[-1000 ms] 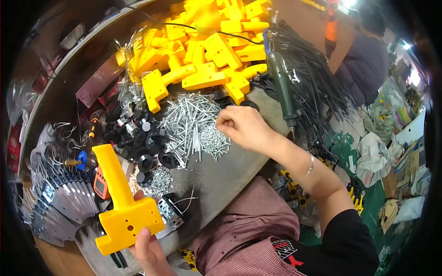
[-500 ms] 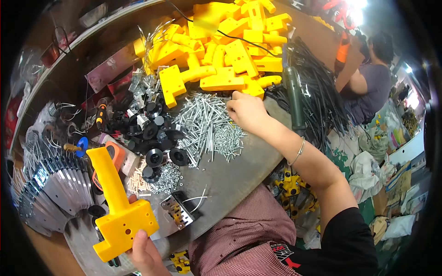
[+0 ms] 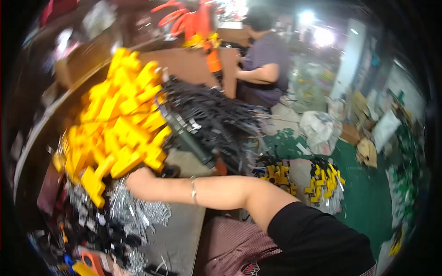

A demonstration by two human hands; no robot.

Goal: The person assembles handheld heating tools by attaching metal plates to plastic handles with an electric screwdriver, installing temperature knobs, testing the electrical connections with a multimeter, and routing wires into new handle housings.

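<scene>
My right hand [image 3: 140,183] reaches across the bench to the near edge of a pile of yellow plastic tool housings [image 3: 124,110], just above a heap of silver screws [image 3: 131,207]. Its fingers are blurred and mostly hidden, so any grip is unclear. One yellow housing [image 3: 93,186] with a handle lies just left of the hand. My left hand is out of the picture. A yellow part [image 3: 84,268] pokes in at the bottom left edge. Behind my wrist lies a dark green cylindrical tool [image 3: 189,140].
Black cables [image 3: 212,110] spread behind the green tool. Black small parts [image 3: 101,227] and nuts [image 3: 136,260] lie at lower left on the grey bench [image 3: 184,234]. A person [image 3: 267,60] sits beyond. Yellow-and-black assemblies [image 3: 324,181] and bags [image 3: 320,131] lie on the floor.
The view has swung to the right, so the bench contents shift left. My left hand, holding a yellow housing earlier, has left the view. My right hand stays by the screws and pile.
</scene>
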